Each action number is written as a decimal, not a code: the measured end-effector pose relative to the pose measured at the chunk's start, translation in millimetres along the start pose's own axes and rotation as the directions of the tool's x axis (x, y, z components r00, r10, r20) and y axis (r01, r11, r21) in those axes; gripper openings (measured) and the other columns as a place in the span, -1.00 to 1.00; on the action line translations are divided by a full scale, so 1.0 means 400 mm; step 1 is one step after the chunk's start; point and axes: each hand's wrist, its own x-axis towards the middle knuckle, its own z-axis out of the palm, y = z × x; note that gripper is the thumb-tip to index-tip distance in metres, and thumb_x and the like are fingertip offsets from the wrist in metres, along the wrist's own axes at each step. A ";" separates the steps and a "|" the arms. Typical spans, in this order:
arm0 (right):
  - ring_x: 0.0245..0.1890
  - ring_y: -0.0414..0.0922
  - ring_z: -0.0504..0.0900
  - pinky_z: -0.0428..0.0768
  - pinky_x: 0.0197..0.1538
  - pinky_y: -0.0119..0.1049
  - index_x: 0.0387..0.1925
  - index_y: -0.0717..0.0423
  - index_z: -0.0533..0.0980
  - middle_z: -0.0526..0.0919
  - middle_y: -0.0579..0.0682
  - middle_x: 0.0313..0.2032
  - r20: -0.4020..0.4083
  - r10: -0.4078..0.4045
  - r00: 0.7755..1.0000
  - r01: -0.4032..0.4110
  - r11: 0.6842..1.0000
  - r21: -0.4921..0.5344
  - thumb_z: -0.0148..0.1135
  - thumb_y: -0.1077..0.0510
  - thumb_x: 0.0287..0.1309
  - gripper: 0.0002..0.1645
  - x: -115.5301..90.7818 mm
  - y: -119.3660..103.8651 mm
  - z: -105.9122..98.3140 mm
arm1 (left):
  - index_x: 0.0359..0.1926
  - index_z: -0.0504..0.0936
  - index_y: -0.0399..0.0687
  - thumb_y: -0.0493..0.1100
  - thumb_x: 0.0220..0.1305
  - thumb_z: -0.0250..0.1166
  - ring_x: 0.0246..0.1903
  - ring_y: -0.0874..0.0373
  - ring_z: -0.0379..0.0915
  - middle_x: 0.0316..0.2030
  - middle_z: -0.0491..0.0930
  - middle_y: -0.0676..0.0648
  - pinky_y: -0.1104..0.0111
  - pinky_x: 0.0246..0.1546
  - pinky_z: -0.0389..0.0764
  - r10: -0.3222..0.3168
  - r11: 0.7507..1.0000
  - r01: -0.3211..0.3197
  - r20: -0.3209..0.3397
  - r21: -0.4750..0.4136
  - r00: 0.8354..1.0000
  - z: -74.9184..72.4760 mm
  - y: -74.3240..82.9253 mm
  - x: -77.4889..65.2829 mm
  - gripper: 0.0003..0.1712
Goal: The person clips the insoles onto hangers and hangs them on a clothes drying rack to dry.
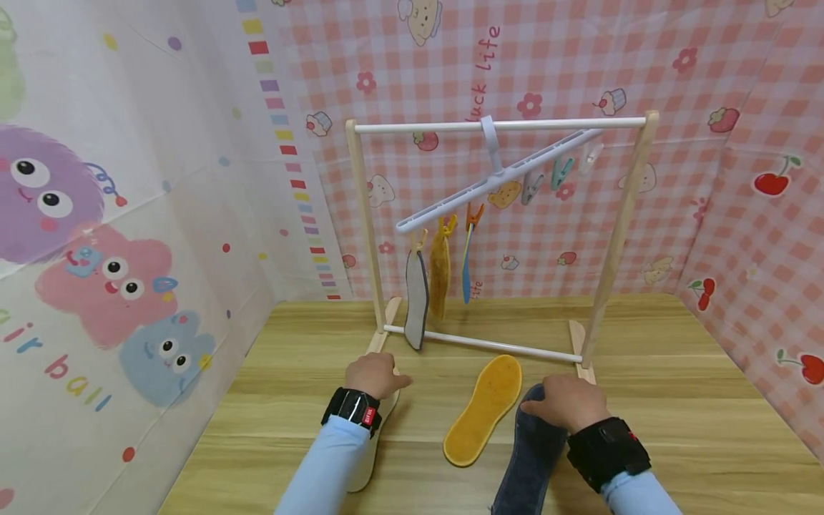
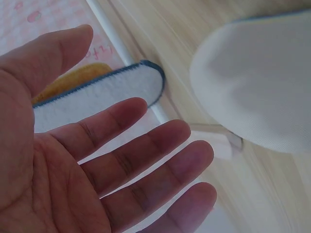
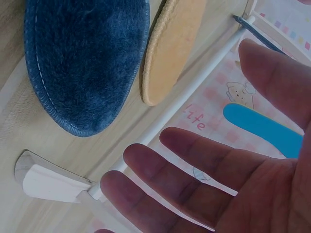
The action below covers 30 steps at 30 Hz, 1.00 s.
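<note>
My left hand (image 1: 375, 376) hovers over a cream insole (image 1: 367, 461) at the left; in the left wrist view its fingers (image 2: 131, 170) are spread loosely and hold nothing. On the right, my right hand (image 1: 569, 403) is above the upper end of a dark blue, fuzzy insole (image 1: 531, 450). The right wrist view has that hand's fingers (image 3: 194, 165) extended, apart from the blue insole. Between the two hands lies a yellow insole (image 1: 483, 411). From a tilted white hanger (image 1: 450, 202), clips hold a white insole with dark edging (image 1: 416, 300), a brownish-yellow one (image 1: 440, 275) and a blue one (image 1: 466, 268).
A wooden stand with a white top rod (image 1: 425, 128) carries the hanger, its right end higher. Several unused clips, one of them teal (image 1: 561, 174), hang on that side. A lower white rod (image 1: 502, 347) runs near the wooden tabletop (image 1: 695, 429). Patterned sheets surround the table.
</note>
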 end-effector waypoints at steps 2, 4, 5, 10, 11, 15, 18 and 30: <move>-0.42 -0.02 0.57 0.53 -0.38 0.01 -0.24 0.21 0.63 0.62 0.04 -0.40 -0.001 0.002 1.000 -0.002 1.000 -0.004 0.37 -0.22 0.10 -0.45 -0.001 0.000 0.001 | -0.55 0.58 -0.08 0.17 0.11 0.44 -0.63 0.15 0.38 -0.64 0.47 0.03 0.25 -0.63 0.39 -0.007 1.000 0.007 -0.003 0.003 1.000 -0.001 -0.008 -0.003 -0.56; -0.40 -0.01 0.58 0.53 -0.36 0.03 -0.19 0.23 0.63 0.64 0.07 -0.36 -0.001 0.001 1.000 -0.001 1.000 -0.006 0.37 -0.23 0.09 -0.42 -0.001 0.000 0.004 | -0.58 0.53 -0.07 0.17 0.11 0.44 -0.65 0.16 0.34 -0.68 0.42 0.04 0.27 -0.65 0.35 -0.010 1.000 0.010 -0.004 0.004 1.000 0.001 -0.015 -0.007 -0.54; -0.39 -0.01 0.58 0.53 -0.35 0.04 -0.17 0.24 0.63 0.65 0.08 -0.34 -0.001 0.001 1.000 -0.001 1.000 -0.006 0.38 -0.23 0.09 -0.40 -0.001 0.000 0.006 | -0.60 0.51 -0.07 0.17 0.12 0.44 -0.66 0.16 0.33 -0.69 0.40 0.04 0.28 -0.65 0.33 -0.012 1.000 0.012 -0.003 0.006 1.000 0.003 -0.018 -0.009 -0.53; -0.40 -0.02 0.57 0.53 -0.36 0.01 -0.16 0.24 0.64 0.65 0.08 -0.34 -0.006 0.000 1.000 0.000 1.000 0.000 0.38 -0.23 0.09 -0.40 -0.002 -0.001 0.018 | -0.61 0.49 -0.06 0.19 0.10 0.44 -0.66 0.15 0.32 -0.69 0.37 0.03 0.27 -0.64 0.32 -0.026 0.999 0.026 0.004 0.037 1.000 0.015 -0.032 -0.011 -0.51; -0.42 -0.03 0.56 0.52 -0.38 -0.01 -0.19 0.23 0.65 0.63 0.06 -0.37 -0.005 0.002 1.000 -0.002 1.000 0.003 0.38 -0.22 0.09 -0.42 -0.003 -0.002 0.020 | -0.61 0.49 -0.06 0.19 0.10 0.44 -0.66 0.15 0.33 -0.69 0.38 0.02 0.27 -0.64 0.33 -0.030 0.999 0.030 0.005 0.042 1.000 0.019 -0.035 -0.011 -0.50; -0.48 -0.05 0.50 0.47 -0.42 -0.10 -0.32 0.18 0.63 0.53 -0.01 -0.48 0.017 0.008 1.000 -0.008 1.000 0.010 0.37 -0.22 0.11 -0.49 -0.011 -0.007 0.023 | -0.61 0.50 -0.07 0.19 0.06 0.46 -0.66 0.15 0.34 -0.68 0.40 0.01 0.27 -0.64 0.34 -0.054 0.997 0.054 0.005 0.048 0.999 0.033 -0.051 -0.008 -0.50; -0.50 -0.06 0.47 0.43 -0.44 -0.14 -0.38 0.15 0.61 0.48 -0.02 -0.51 0.031 0.010 0.999 -0.011 1.000 0.011 0.36 -0.22 0.13 -0.52 -0.014 -0.009 0.026 | -0.61 0.50 -0.07 0.19 0.06 0.47 -0.66 0.14 0.34 -0.68 0.41 0.01 0.27 -0.64 0.35 -0.068 0.997 0.067 0.014 0.045 0.998 0.041 -0.061 -0.006 -0.50; -0.47 -0.06 0.50 0.49 -0.43 -0.10 -0.34 0.18 0.63 0.52 0.00 -0.48 0.024 0.012 1.000 -0.012 1.000 0.004 0.35 -0.24 0.12 -0.48 -0.010 -0.005 0.033 | -0.64 0.55 -0.09 0.15 0.05 0.46 -0.63 0.13 0.42 -0.67 0.45 -0.01 0.24 -0.60 0.47 -0.120 0.992 0.120 0.012 0.045 0.993 0.055 -0.084 -0.008 -0.54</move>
